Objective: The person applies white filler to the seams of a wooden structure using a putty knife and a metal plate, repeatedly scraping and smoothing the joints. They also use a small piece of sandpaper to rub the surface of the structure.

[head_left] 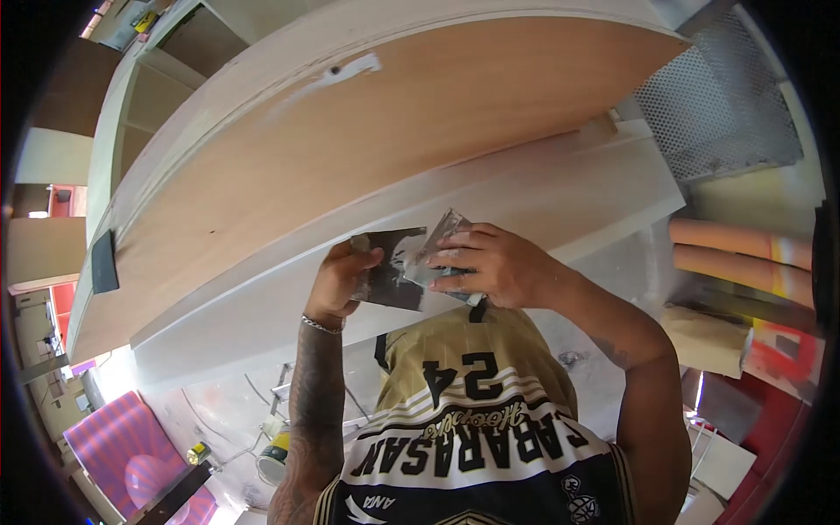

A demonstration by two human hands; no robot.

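Note:
My left hand (335, 282) is closed on a dark flat putty knife blade (389, 293), thumb on top. Whitish putty (411, 249) is smeared over this blade. My right hand (500, 267) grips a second, greyer scraper (448, 222) streaked with putty, its fingers spread across the face. The two blades meet or overlap in front of my waist. Beyond them stands a large brown wooden panel (394, 114) with a curved edge and a white putty patch (354, 68) around a dark spot.
A dark rectangular piece (103, 262) rests at the panel's left end. A pale board (560, 188) runs below the panel. At right are a perforated metal sheet (722, 101) and orange rolls (744, 254). A bucket (273, 464) stands at lower left, near a striped purple cloth (131, 446).

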